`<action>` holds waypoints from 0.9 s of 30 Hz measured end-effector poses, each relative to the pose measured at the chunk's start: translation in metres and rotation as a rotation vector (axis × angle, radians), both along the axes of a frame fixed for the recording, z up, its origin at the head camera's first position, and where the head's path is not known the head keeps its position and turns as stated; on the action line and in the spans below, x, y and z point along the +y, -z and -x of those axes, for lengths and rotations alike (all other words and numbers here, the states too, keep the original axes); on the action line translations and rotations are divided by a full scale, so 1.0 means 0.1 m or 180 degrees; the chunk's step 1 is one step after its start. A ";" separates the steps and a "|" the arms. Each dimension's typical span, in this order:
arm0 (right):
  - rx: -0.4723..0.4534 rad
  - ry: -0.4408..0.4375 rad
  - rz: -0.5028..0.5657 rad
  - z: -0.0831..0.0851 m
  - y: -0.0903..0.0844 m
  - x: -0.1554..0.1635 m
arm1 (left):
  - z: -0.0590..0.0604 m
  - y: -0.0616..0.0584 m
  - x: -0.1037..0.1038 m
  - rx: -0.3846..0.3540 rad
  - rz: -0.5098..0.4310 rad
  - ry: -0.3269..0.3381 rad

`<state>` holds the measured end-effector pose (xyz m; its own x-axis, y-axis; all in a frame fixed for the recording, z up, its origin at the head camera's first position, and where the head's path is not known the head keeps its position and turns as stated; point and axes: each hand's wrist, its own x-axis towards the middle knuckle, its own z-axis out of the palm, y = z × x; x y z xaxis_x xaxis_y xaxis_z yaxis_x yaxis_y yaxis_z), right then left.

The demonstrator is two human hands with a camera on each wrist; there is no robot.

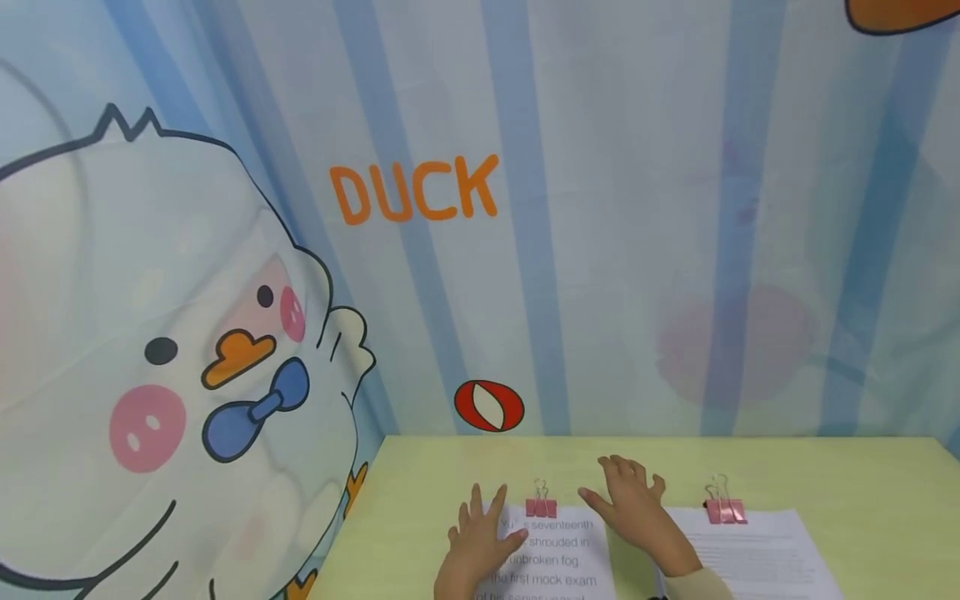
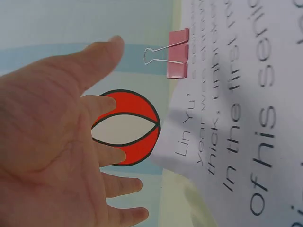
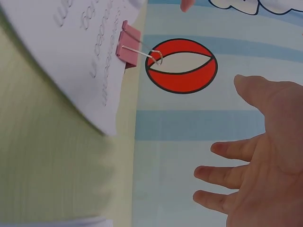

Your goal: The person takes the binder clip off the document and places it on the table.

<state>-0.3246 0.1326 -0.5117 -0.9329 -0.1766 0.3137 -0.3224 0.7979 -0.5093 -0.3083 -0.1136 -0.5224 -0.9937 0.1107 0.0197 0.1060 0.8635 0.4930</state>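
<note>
Currently, in the head view, the left hand (image 1: 472,546) is held with fingers spread wide and nothing gripped, at nine to ten o'clock from the middle of the large-print paper (image 1: 558,568); whether the sheet is touched cannot be told. The right hand (image 1: 633,510) is likewise held with fingers spread and nothing gripped, at two o'clock from that paper and ten o'clock from the small-print paper (image 1: 765,554). At twelve o'clock, the large-print paper is clasped by a pink clip (image 1: 541,508); near eleven, the other is clasped by a second clip (image 1: 725,512). Both papers are laid on the yellow table (image 1: 405,483). Behind, on a striped curtain (image 1: 622,167), a red ball (image 1: 465,405) is printed at eleven o'clock from the first clip, with a cartoon duck (image 1: 187,233) shown at nine from the ball.
</note>
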 end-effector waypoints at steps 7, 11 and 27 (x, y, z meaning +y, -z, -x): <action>-0.0079 -0.0027 0.0061 0.11 0.01 -0.17 | 0.07 0.03 -0.10 -0.0012 -0.0086 -0.0197; -0.0099 -0.0062 0.0092 0.16 0.02 -0.25 | 0.09 0.10 -0.12 -0.0082 -0.0107 -0.0288; -0.0187 -0.0180 0.0296 0.36 0.24 -0.59 | 0.12 0.25 -0.18 -0.0513 -0.0101 -0.0599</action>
